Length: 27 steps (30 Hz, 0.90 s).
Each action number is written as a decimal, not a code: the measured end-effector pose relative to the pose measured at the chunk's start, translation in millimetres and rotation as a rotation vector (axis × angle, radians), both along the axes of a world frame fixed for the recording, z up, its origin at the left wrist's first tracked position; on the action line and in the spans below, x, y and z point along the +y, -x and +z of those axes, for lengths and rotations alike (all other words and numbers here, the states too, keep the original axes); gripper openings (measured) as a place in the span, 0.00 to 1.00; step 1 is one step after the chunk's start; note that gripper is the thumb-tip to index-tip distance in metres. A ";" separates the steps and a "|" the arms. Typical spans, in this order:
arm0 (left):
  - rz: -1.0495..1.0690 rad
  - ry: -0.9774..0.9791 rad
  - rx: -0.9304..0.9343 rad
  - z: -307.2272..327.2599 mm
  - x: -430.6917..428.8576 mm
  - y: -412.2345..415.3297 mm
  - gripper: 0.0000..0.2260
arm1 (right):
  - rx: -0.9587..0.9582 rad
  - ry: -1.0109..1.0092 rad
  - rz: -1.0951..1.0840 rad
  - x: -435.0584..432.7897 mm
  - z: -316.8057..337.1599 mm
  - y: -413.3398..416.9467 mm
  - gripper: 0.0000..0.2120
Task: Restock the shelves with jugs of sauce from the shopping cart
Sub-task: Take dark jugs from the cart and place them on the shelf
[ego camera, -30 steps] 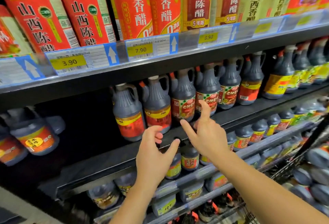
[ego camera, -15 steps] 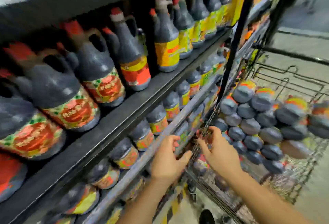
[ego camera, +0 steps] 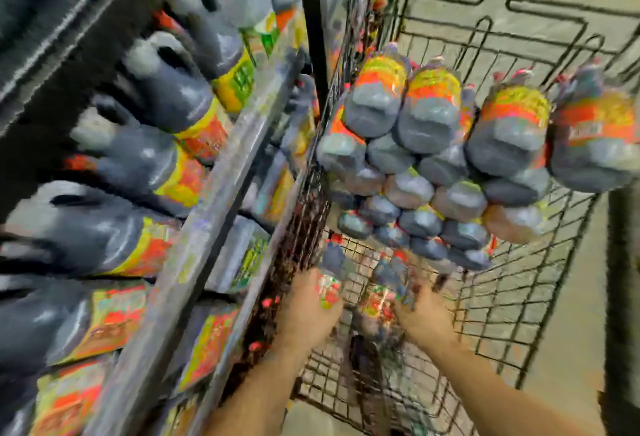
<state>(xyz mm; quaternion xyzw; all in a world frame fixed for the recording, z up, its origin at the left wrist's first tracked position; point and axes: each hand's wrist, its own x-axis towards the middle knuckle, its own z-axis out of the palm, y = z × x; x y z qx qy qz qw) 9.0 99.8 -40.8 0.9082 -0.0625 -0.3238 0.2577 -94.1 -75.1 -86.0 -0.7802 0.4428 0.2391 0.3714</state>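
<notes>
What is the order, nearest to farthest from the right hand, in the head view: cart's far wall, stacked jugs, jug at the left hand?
1. Jug at the left hand, just left of the right hand.
2. Stacked jugs, beyond, mid-cart.
3. Cart's far wall, behind the stack.

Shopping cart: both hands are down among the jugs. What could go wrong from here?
1. The pile of jugs lies on its sides, stacked high just behind the hands; pulling a low one may set it rolling.
2. The left hand and right hand each go for a separate jug, so either one-handed grip might slip.
3. The cart stands tight to the shelf; a lifted jug could knock its edge.
</notes>
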 end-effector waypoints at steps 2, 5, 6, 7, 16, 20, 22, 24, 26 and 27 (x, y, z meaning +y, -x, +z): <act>-0.030 -0.089 -0.002 -34.8 -10.2 -6.8 0.24 | 0.076 -0.049 -0.128 -2.8 -25.3 -3.3 0.24; -0.049 -0.178 -0.021 -74.8 -23.0 -13.1 0.30 | 0.137 -0.194 -0.330 -0.5 -61.8 -14.2 0.27; -0.039 -0.191 -0.010 -87.0 -25.8 -14.0 0.33 | 0.137 -0.242 -0.396 1.6 -72.5 -17.8 0.29; -0.033 -0.207 -0.010 -99.9 -28.0 -14.5 0.36 | 0.139 -0.267 -0.431 2.5 -83.0 -21.8 0.31; -0.148 -0.592 -0.072 -166.3 -47.1 -2.5 0.50 | 0.169 -0.348 -0.747 20.8 -158.6 -37.9 0.69; -0.117 -0.617 -0.130 -180.1 -50.7 -2.2 0.55 | 0.175 -0.240 -0.779 23.7 -163.0 -35.4 0.60; -0.056 -0.585 -0.092 -185.4 -53.7 -1.5 0.56 | 0.177 -0.210 -0.748 24.5 -167.5 -30.4 0.56; 0.028 -0.532 -0.032 -188.5 -57.0 0.7 0.57 | 0.178 -0.197 -0.701 23.6 -166.8 -26.6 0.53; 0.099 -0.481 0.000 -191.3 -59.4 2.6 0.56 | 0.168 -0.186 -0.663 20.8 -166.2 -22.0 0.53; 0.134 -0.456 0.010 -192.7 -59.6 2.5 0.55 | 0.162 -0.186 -0.657 18.7 -166.2 -19.2 0.53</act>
